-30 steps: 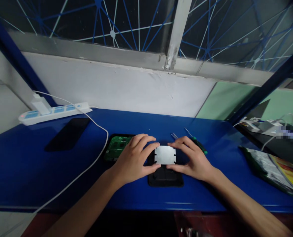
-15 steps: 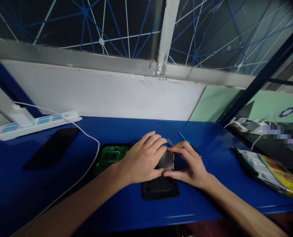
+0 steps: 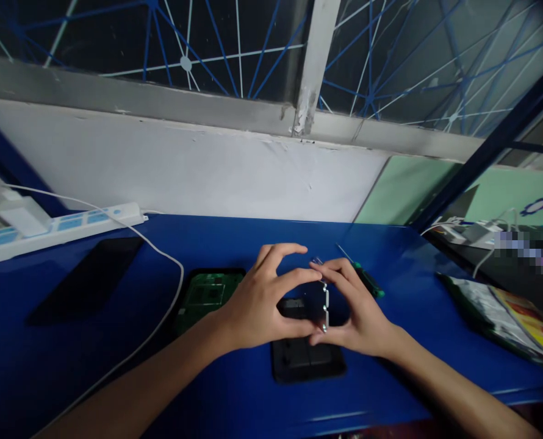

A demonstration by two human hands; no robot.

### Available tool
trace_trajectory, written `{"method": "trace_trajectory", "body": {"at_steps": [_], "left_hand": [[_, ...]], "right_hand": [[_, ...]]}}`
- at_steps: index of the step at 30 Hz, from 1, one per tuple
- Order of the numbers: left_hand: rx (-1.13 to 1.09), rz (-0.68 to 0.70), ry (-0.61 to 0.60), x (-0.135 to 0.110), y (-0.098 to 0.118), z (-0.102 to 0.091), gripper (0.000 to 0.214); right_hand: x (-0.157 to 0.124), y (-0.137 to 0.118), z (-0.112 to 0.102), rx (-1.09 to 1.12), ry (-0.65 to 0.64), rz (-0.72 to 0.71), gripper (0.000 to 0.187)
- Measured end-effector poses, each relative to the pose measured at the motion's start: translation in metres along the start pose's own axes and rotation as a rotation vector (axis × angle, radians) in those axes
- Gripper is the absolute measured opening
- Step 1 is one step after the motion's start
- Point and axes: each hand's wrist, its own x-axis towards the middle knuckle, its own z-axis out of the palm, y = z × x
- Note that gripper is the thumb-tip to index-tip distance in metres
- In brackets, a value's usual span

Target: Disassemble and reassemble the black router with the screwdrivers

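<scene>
My left hand (image 3: 260,299) and my right hand (image 3: 360,305) meet over a black plastic housing (image 3: 305,360) lying on the blue table (image 3: 235,390). Between their fingertips they pinch a small metal plate (image 3: 325,305), now turned on edge so only its thin bright side with small tabs shows. Both hands have fingers curled round the plate. A green circuit board (image 3: 205,292) in a dark tray lies just left of my left hand.
A green-handled screwdriver (image 3: 363,275) lies behind my right hand. A white power strip (image 3: 61,227) with a charger and white cable (image 3: 171,286) sits at the back left, beside a black phone (image 3: 86,280). A printed bag (image 3: 509,317) lies at the right.
The metal plate, held flat and facing me a second ago, has been tilted up onto its edge between both hands. The view shifted slightly.
</scene>
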Motion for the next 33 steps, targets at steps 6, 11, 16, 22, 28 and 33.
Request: {"method": "trace_trajectory", "body": {"at_steps": [6, 11, 16, 22, 28, 33], "left_hand": [[-0.110, -0.057, -0.086, -0.002, 0.002, 0.003, 0.062], [-0.044, 0.030, -0.153, 0.000, 0.002, -0.003, 0.054], [0.055, 0.052, -0.151, 0.002, -0.003, -0.006, 0.050], [0.100, 0.020, -0.156, 0.001, -0.005, -0.003, 0.049], [0.129, 0.030, -0.160, 0.000, -0.004, 0.000, 0.047], [0.151, 0.030, -0.176, -0.001, -0.002, 0.001, 0.044]], "right_hand": [[0.002, 0.002, 0.006, 0.027, 0.058, -0.054, 0.062], [-0.002, 0.005, 0.003, -0.077, 0.015, -0.091, 0.059], [-0.003, 0.008, -0.005, -0.159, 0.016, -0.079, 0.059], [-0.004, 0.009, -0.008, -0.207, 0.024, -0.083, 0.057], [-0.006, 0.008, -0.009, -0.218, 0.015, -0.099, 0.059], [-0.004, 0.005, -0.009, -0.213, 0.000, -0.114, 0.058]]}}
